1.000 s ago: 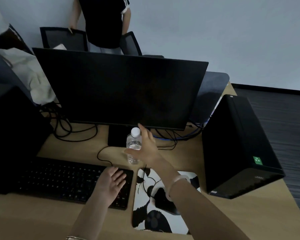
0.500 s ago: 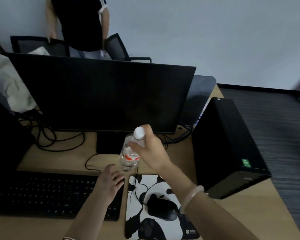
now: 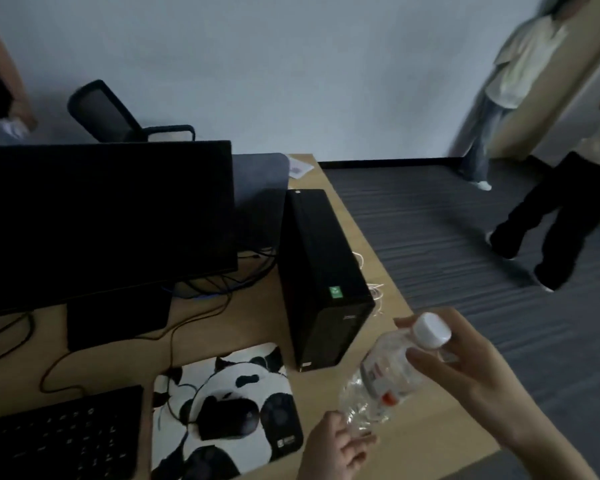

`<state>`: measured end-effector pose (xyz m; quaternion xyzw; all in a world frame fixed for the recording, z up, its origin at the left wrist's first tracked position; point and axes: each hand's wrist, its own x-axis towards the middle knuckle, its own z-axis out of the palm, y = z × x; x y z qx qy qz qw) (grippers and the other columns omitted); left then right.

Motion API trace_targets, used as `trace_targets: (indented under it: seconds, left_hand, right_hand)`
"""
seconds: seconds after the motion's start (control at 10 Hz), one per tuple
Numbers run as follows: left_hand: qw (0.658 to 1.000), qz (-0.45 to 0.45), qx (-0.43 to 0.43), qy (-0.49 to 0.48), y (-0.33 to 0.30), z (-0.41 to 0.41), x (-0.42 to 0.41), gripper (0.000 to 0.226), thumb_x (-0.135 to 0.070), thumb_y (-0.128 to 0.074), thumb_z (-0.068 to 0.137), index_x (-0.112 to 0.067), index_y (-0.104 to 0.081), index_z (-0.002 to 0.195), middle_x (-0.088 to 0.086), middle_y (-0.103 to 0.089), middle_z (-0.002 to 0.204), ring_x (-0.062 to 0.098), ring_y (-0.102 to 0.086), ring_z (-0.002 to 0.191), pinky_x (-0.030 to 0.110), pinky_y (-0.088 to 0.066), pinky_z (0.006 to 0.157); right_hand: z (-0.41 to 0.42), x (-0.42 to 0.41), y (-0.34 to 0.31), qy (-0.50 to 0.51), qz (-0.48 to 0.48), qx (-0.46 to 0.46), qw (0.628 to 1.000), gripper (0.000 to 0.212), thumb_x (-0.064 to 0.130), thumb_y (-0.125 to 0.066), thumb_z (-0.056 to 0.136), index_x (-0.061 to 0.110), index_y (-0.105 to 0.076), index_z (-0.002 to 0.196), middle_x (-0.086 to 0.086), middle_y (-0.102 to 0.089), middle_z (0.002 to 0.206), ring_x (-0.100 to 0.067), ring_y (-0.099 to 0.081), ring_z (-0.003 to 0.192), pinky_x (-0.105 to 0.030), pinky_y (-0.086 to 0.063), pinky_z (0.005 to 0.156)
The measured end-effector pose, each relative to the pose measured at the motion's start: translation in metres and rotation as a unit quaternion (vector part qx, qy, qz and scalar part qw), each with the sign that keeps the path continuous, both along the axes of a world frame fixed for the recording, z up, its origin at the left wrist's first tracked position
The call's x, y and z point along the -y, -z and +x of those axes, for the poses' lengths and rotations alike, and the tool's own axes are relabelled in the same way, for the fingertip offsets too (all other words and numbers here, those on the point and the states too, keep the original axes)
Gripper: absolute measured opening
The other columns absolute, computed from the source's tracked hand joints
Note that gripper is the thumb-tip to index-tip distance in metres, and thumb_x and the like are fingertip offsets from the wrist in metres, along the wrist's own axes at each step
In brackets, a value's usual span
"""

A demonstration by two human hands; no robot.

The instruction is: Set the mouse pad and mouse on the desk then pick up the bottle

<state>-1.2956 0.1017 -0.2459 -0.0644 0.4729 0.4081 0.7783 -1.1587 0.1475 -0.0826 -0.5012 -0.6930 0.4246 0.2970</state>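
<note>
Fingers of our right hand wrap the neck of the clear bottle just under its white cap, a narrow grip holding it tilted above the bench edge. Below that grip, our left hand touches the bottle's base with loosely curled fingers. Left of both grips, the mouse sits on the panda mouse pad, beside the keyboard.

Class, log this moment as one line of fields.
stage: bottle lifted | right hand: grips clear plastic bottle | left hand: touches its base | black mouse: on panda mouse pad
</note>
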Motion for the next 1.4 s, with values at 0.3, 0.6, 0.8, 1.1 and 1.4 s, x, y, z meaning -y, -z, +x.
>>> trace_targets:
  seconds: [0.3, 0.6, 0.8, 1.1, 1.4]
  left_hand:
    - [1.000, 0.004, -0.015, -0.018, 0.042, 0.055, -0.061, 0.045, -0.025, -0.042, 0.098, -0.008, -0.041, 0.140, 0.018, -0.047, 0.142, 0.029, -0.047, 0.130, 0.039, -0.022, 0.116]
    - [0.994, 0.093, -0.016, -0.045, 0.068, 0.060, -0.131, 0.051, -0.020, -0.035, 0.099, -0.014, -0.028, 0.149, 0.011, -0.030, 0.158, 0.022, -0.027, 0.146, 0.037, -0.017, 0.120]
    - [0.993, 0.108, -0.036, -0.036, 0.069, 0.056, -0.140, 0.053, -0.023, -0.031, 0.101, -0.014, -0.021, 0.152, 0.004, -0.022, 0.162, 0.018, -0.021, 0.148, 0.038, -0.011, 0.121]
    - [0.984, 0.148, -0.078, 0.069, 0.072, 0.040, -0.128, 0.055, -0.030, -0.031, 0.100, -0.012, -0.022, 0.151, 0.007, -0.027, 0.159, 0.022, -0.025, 0.147, 0.040, -0.016, 0.118]
    - [0.959, 0.167, -0.191, 0.125, 0.039, -0.035, -0.074, 0.039, -0.019, -0.035, 0.101, -0.007, -0.044, 0.137, 0.015, -0.058, 0.133, 0.026, -0.060, 0.112, 0.039, -0.040, 0.104]
  right_hand:
    - [0.039, -0.077, 0.113, 0.073, -0.011, 0.095, 0.993, 0.021, 0.024, -0.069, 0.084, 0.026, -0.054, 0.098, 0.010, -0.066, 0.090, -0.005, -0.064, 0.083, -0.027, -0.051, 0.069]
    - [0.021, -0.133, 0.152, 0.119, 0.008, 0.092, 0.989, 0.032, 0.022, -0.063, 0.089, 0.012, -0.046, 0.114, -0.002, -0.061, 0.093, -0.020, -0.059, 0.085, -0.033, -0.046, 0.071]
    - [0.008, -0.152, 0.159, 0.123, 0.018, 0.083, 0.989, 0.034, 0.027, -0.062, 0.089, 0.015, -0.044, 0.116, 0.000, -0.060, 0.095, -0.020, -0.060, 0.089, -0.034, -0.049, 0.072]
    - [0.000, -0.158, 0.162, 0.104, 0.012, 0.088, 0.991, 0.048, 0.025, -0.062, 0.089, 0.017, -0.036, 0.128, -0.003, -0.060, 0.107, -0.026, -0.061, 0.102, -0.032, -0.045, 0.077]
    - [-0.022, -0.146, 0.120, 0.159, 0.058, 0.056, 0.984, 0.063, 0.032, -0.059, 0.090, 0.013, -0.031, 0.143, -0.009, -0.041, 0.148, -0.021, -0.044, 0.129, -0.038, -0.040, 0.102]
